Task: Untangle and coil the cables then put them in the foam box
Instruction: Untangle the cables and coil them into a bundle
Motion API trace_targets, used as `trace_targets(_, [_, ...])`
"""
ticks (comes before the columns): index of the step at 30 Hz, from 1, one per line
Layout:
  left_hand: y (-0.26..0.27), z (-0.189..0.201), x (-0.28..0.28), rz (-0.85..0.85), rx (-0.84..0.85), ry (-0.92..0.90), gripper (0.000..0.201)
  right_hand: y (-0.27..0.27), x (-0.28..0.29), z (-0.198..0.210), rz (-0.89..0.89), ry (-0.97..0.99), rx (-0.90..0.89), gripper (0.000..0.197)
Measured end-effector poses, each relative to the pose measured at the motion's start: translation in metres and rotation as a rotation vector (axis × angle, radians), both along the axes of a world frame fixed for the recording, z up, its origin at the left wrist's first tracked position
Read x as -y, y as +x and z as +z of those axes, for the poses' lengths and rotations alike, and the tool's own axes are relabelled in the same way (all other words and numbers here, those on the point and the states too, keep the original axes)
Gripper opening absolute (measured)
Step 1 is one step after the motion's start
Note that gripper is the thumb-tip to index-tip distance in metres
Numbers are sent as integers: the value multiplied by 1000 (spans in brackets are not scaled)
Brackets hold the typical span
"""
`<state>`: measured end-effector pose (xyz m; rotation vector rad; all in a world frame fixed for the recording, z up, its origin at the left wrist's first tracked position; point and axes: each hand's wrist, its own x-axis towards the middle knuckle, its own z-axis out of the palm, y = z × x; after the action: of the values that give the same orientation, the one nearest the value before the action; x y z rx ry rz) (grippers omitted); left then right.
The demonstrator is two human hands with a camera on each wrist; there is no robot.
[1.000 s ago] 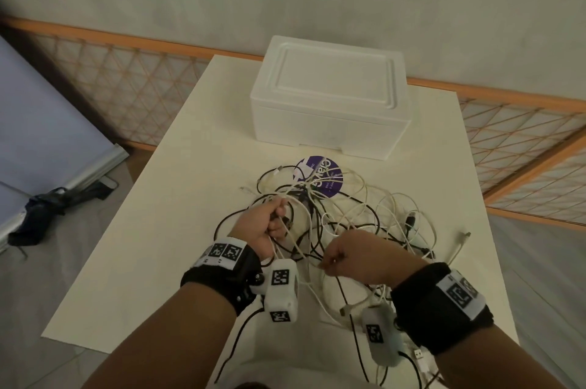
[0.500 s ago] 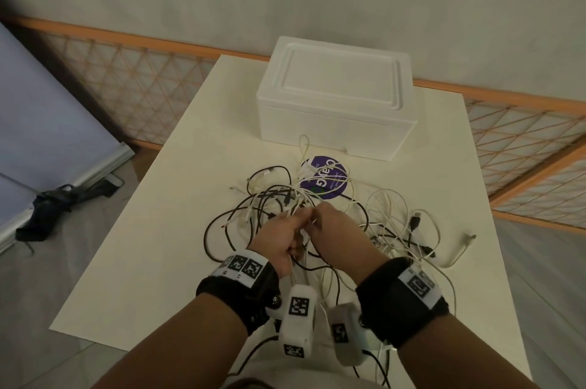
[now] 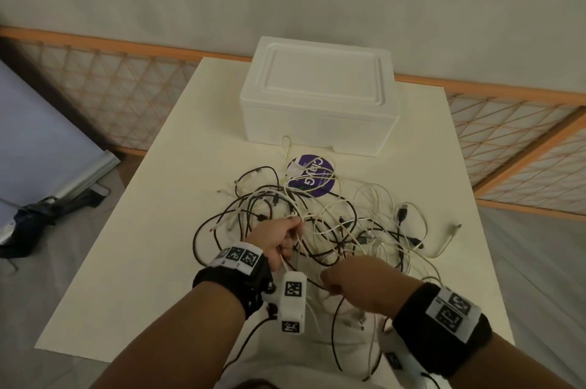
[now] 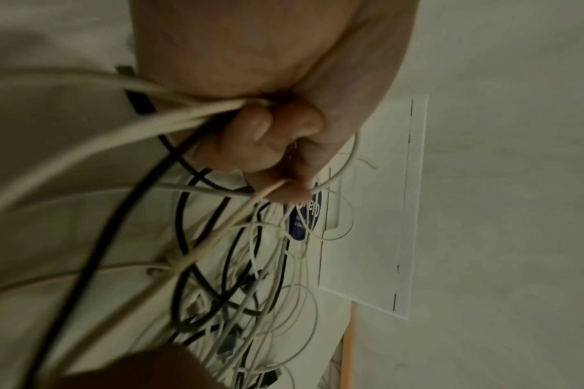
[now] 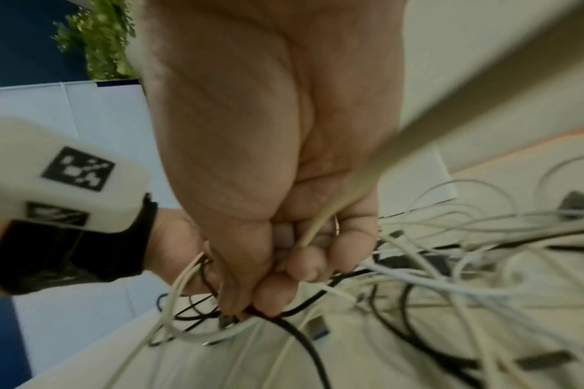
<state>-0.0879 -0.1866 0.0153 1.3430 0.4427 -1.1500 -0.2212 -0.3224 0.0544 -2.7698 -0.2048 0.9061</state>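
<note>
A tangle of black and white cables [image 3: 320, 223] lies in the middle of the cream table [image 3: 133, 262]. My left hand [image 3: 280, 238] is fisted around several white cables [image 4: 197, 113] at the tangle's near left. My right hand [image 3: 352, 285] sits nearer me and grips a white cable [image 5: 320, 226] in its curled fingers, with a black cable [image 5: 304, 339] running out below them. The white foam box [image 3: 320, 97] stands closed at the far side of the table, beyond the tangle.
A round purple sticker [image 3: 312, 179] lies under cable loops just in front of the box. A wood-framed lattice rail [image 3: 111, 93] runs behind and right of the table. A dark bundle [image 3: 28, 223] lies on the floor at left.
My right hand has pulled back toward me from beside the left hand, drawing a white cable with it. The left hand stays fisted on its cables.
</note>
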Motion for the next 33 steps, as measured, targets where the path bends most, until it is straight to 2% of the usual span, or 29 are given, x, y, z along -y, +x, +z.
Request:
trace_targets(5, [1, 1, 2, -5, 66, 17, 28, 9, 26, 13, -247, 101, 82, 19])
trace_targets(8, [1, 2, -2, -45, 108, 5, 25, 28, 18, 14, -557, 246, 225, 16])
trace_targets(10, [-3, 7, -5, -65, 98, -6, 19, 40, 5, 5, -636, 290, 259, 17])
trace_targets(14, [-10, 20, -13, -104, 141, -7, 17, 55, -11, -16, -559, 326, 282, 36])
trace_targets(20, [-14, 25, -31, -172, 112, -67, 14, 63, -9, -20, -349, 192, 347, 20])
trace_targets(26, [-12, 25, -20, -80, 100, -87, 17, 48, -12, -16, -476, 450, 561, 21])
trace_targets(29, [-15, 26, -13, -97, 100, -111, 17, 42, -8, -12, -422, 496, 656, 21])
trace_targets(33, [-18, 25, -11, -116, 130, -137, 19, 38, -2, -4, -357, 511, 652, 30])
